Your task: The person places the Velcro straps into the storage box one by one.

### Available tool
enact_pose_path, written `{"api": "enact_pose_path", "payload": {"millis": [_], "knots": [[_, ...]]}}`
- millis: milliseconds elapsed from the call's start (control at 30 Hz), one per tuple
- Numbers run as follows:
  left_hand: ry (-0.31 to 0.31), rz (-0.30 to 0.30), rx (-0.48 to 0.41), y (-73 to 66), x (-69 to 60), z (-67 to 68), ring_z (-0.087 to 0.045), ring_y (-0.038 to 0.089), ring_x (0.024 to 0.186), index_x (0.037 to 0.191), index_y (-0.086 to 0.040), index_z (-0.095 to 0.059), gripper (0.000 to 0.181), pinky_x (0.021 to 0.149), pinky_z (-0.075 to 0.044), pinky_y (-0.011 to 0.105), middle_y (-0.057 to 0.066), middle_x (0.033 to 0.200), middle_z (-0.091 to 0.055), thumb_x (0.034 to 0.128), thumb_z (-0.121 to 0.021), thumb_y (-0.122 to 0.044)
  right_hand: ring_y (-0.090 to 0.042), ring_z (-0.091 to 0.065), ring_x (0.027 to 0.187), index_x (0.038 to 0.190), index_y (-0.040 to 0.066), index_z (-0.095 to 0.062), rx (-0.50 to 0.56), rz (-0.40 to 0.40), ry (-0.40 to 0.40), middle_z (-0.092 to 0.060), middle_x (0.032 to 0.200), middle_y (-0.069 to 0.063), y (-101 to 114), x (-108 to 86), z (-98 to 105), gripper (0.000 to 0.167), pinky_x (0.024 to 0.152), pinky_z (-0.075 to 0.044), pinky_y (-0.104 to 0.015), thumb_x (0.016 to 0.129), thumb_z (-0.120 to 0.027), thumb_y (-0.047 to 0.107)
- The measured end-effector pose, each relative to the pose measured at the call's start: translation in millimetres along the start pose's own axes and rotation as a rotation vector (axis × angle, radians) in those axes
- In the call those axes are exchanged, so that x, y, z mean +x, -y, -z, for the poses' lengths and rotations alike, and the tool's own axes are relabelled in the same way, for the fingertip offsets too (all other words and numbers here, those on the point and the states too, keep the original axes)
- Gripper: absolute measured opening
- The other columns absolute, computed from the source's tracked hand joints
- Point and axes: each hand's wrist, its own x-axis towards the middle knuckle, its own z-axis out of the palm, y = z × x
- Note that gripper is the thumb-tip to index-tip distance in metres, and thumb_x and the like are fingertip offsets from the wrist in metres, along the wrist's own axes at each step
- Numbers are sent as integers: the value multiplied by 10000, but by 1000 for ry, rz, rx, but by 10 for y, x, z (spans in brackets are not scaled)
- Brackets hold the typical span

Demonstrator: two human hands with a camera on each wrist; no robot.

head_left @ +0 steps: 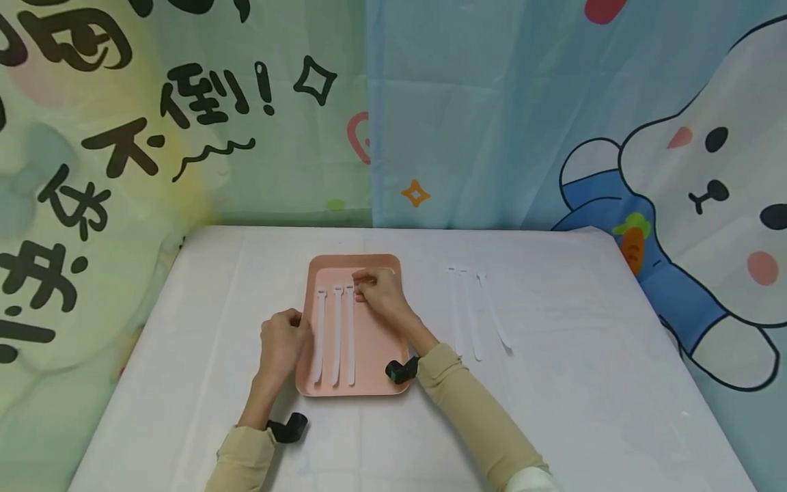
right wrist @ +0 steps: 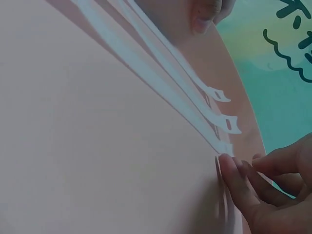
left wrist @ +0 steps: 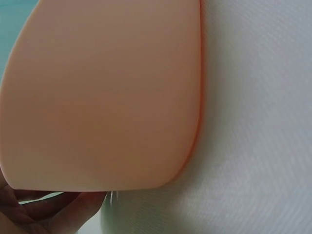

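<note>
Lying beside right grip, white strip

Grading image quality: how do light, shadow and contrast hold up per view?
Head: bright, though the strips on the white cloth nearly melt into it; left wrist: dim, the left hand dark in the bottom left corner; right wrist: dim and greyish, with shadow on the tray beside the right hand.
</note>
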Motion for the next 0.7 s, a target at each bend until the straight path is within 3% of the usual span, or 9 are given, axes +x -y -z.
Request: {"api": "enact_pose_path", "payload": {"millis": [200, 467, 700], "knots": [[9, -7, -1, -5, -23, -4, -676, 253, 639, 891, 80, -754, 149, 563, -536, 337, 218, 809, -740, 915, -631, 0, -334, -756, 928, 1227, -80, -685, 40, -4, -14, -713, 1170, -240, -9, -54, 63, 267, 767, -617, -319, 999, -548, -55], [-8, -26, 8, 7, -16, 2, -677, 262, 635, 879, 77, -752, 158, 563, -532, 337, 214, 797, -739, 914, -625, -10, -355, -760, 891, 1192, -38, -713, 77, 56, -78, -741, 1122, -218, 57, -168, 229, 248, 793, -616, -426, 998, -559, -24], [6, -19, 16, 0, -8, 7, -678, 255, 635, 890, 80, -748, 173, 560, -536, 350, 223, 804, -737, 921, -615, -25, -242, -754, 782, 1187, -57, -706, 140, 112, -107, -738, 1087, -258, 50, -260, 342, 222, 770, -617, -451, 1000, -616, 20]]}}
